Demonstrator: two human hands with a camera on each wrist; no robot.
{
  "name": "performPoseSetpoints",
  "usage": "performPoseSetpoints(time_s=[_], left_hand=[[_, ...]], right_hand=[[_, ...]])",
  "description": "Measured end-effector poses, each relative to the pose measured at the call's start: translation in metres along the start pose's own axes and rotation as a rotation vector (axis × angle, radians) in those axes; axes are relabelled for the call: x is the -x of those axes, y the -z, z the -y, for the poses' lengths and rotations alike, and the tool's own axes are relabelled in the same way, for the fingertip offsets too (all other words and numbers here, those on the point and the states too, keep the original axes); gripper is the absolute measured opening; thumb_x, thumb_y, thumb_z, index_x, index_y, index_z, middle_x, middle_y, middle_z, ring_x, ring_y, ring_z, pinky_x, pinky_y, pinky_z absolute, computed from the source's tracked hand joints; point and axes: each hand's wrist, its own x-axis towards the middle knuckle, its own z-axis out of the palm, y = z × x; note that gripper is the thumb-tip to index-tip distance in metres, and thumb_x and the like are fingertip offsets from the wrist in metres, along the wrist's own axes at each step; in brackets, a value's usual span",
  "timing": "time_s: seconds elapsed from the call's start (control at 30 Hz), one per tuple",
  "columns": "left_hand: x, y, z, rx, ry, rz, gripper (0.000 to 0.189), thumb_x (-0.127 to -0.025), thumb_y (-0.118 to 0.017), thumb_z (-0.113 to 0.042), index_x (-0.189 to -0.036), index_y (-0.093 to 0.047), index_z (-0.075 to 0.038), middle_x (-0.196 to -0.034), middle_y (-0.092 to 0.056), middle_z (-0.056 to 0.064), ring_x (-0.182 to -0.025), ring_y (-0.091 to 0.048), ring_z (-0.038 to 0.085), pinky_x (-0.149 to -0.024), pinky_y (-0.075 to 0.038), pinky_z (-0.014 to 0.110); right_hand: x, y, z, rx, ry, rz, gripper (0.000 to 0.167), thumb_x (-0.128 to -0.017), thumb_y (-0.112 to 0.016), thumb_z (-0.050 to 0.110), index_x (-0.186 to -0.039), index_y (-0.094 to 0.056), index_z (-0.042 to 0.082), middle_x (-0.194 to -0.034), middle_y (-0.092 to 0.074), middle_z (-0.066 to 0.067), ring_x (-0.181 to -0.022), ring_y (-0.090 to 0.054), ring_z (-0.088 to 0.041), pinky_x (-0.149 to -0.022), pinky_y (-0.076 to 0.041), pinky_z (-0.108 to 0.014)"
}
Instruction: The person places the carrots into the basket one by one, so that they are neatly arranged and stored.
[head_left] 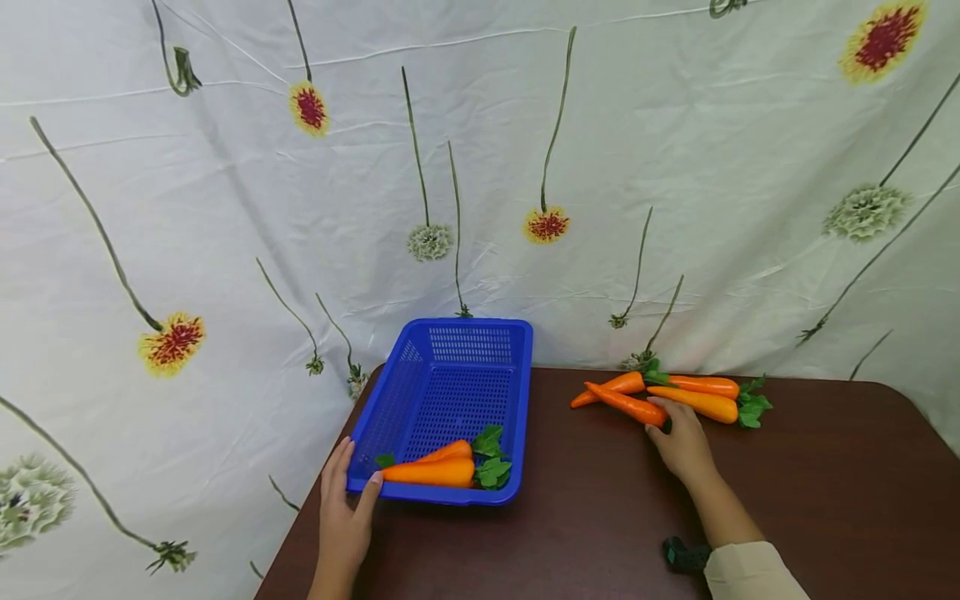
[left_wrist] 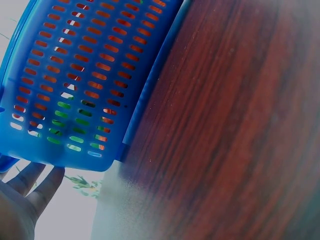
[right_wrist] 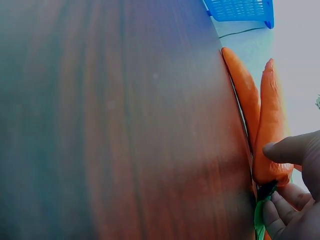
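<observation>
In the head view my left hand (head_left: 347,508) rests at the near left corner of a blue plastic basket (head_left: 522,400), its thumb on the front rim and its fingers along the left side. The left wrist view shows its straight fingers (left_wrist: 46,189) against the perforated wall. Two orange carrots (head_left: 438,473) with green leaves lie inside the near end. To the right, my right hand (head_left: 684,442) holds a carrot (right_wrist: 272,125) by its thick, leafy end, thumb on top and fingers curled beneath. That carrot's tip crosses another carrot (head_left: 627,383).
Two more carrots (head_left: 705,386) with leaves lie just beyond my right hand on the dark brown wooden table (head_left: 585,517). A white cloth (head_left: 480,183) printed with flowers hangs behind the table's far and left edges. A black strap (head_left: 684,556) sits at my right wrist.
</observation>
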Motion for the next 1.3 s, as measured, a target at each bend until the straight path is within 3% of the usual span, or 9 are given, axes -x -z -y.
performPoseSetpoints(time_s=[0.47,0.77,0.83,0.97,1.0,1.2,1.3], left_hand=[[0.0,0.001,-0.002,0.012,0.007,0.002,0.066,-0.097,-0.068,-0.02,-0.156,-0.039,-0.015,-0.165,-0.029,0.006,-0.147,-0.031,0.029,-0.121,-0.024,0.059],[0.0,0.001,-0.001,0.011,0.002,0.003,0.066,-0.097,-0.067,-0.024,-0.156,-0.039,-0.014,-0.165,-0.029,0.005,-0.147,-0.031,0.029,-0.12,-0.025,0.059],[0.0,0.001,0.0,0.005,0.004,0.001,0.066,-0.097,-0.068,-0.024,-0.156,-0.039,-0.015,-0.165,-0.029,0.003,-0.147,-0.031,0.027,-0.122,-0.026,0.053],[0.001,0.001,0.001,-0.014,0.003,-0.009,0.066,-0.097,-0.068,-0.024,-0.156,-0.04,-0.016,-0.164,-0.03,0.002,-0.147,-0.033,0.024,-0.12,-0.024,0.021],[0.001,0.001,0.001,-0.017,0.003,-0.011,0.066,-0.097,-0.068,-0.024,-0.156,-0.04,-0.017,-0.164,-0.031,0.002,-0.146,-0.033,0.023,-0.118,-0.023,0.017],[0.001,0.0,0.001,-0.021,0.005,-0.008,0.066,-0.097,-0.069,-0.024,-0.156,-0.04,-0.018,-0.164,-0.03,0.0,-0.146,-0.032,0.022,-0.12,-0.026,0.025],[0.001,0.0,0.0,-0.018,-0.01,-0.012,0.066,-0.097,-0.069,-0.024,-0.156,-0.04,-0.016,-0.164,-0.031,0.0,-0.145,-0.034,0.023,-0.113,-0.023,0.009]], right_hand=[[0.004,0.002,0.005,-0.017,0.03,-0.039,0.051,-0.1,-0.061,0.015,-0.148,-0.047,0.006,-0.152,-0.035,-0.032,-0.139,-0.035,-0.054,-0.111,-0.031,-0.071],[0.006,0.003,0.016,-0.031,0.104,-0.103,0.052,-0.1,-0.064,0.018,-0.148,-0.048,0.005,-0.148,-0.042,-0.029,-0.135,-0.042,-0.05,-0.108,-0.036,-0.067],[0.006,0.003,0.02,-0.032,0.117,-0.12,0.053,-0.099,-0.065,0.019,-0.148,-0.048,0.006,-0.147,-0.044,-0.029,-0.134,-0.044,-0.049,-0.108,-0.037,-0.067],[0.007,0.003,0.027,-0.042,0.128,-0.153,0.055,-0.098,-0.067,0.022,-0.147,-0.048,0.007,-0.145,-0.047,-0.027,-0.131,-0.048,-0.047,-0.107,-0.039,-0.066],[0.008,0.004,0.03,-0.05,0.133,-0.159,0.055,-0.098,-0.067,0.022,-0.147,-0.049,0.007,-0.144,-0.048,-0.027,-0.13,-0.049,-0.046,-0.106,-0.04,-0.065],[0.012,0.005,0.046,-0.113,0.154,-0.168,0.056,-0.096,-0.071,0.026,-0.144,-0.052,0.006,-0.141,-0.052,-0.023,-0.126,-0.054,-0.041,-0.104,-0.045,-0.059],[0.015,0.005,0.054,-0.139,0.173,-0.162,0.056,-0.095,-0.071,0.028,-0.144,-0.052,0.006,-0.141,-0.053,-0.02,-0.125,-0.055,-0.039,-0.103,-0.047,-0.057]])
